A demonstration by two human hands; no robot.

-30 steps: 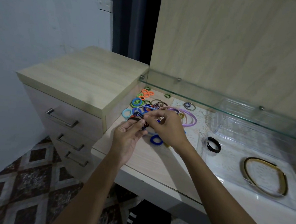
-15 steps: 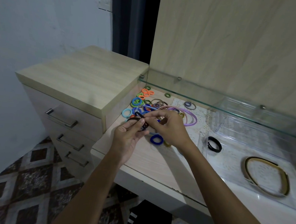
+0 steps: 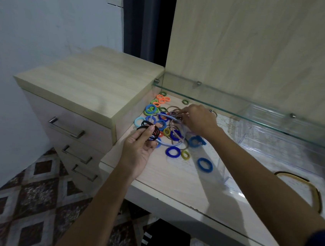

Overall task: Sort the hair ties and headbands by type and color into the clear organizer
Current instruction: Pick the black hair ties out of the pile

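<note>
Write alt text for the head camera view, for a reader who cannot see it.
A person's left hand holds a bunch of thin black hair ties above a wooden desk, while the right hand reaches into a pile of colorful hair ties. To the right, a clear organizer holds a gold-and-black headband.

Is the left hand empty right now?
No, the left hand pinches a bunch of thin black elastic hair ties between thumb and fingers, just above the pale wooden desk.
</note>
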